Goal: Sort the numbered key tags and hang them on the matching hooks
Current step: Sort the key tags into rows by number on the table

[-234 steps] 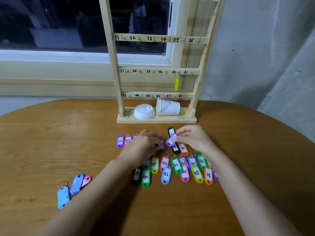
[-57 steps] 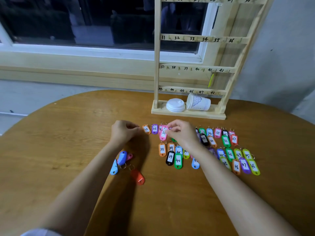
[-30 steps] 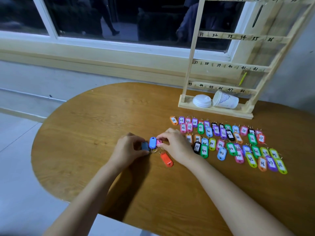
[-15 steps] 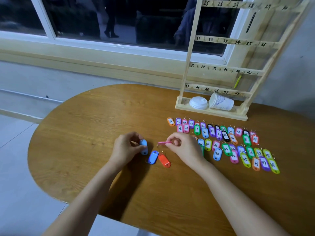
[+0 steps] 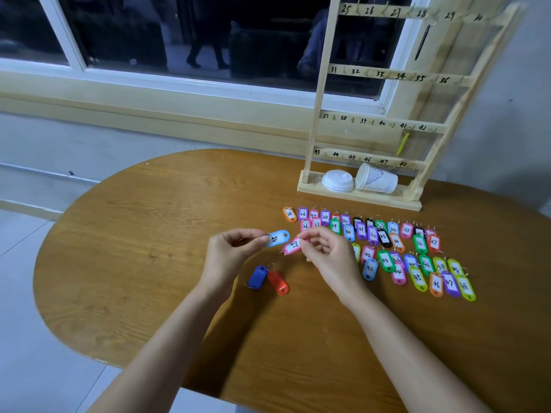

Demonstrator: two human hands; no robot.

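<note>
Left of the tag rows (image 5: 384,237), over open table (image 5: 143,251), left hand (image 5: 231,253) pinches a light-blue tag (image 5: 278,237), right hand (image 5: 329,256) a pink tag (image 5: 293,246).

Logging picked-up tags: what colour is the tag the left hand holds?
Light blue tag with a white label, pinched by the left hand; the head view shows it.

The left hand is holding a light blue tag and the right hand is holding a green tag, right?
Not quite. The right hand pinches a pink tag, not a green one. The left hand does hold the light blue tag. The head view shows both.
</note>
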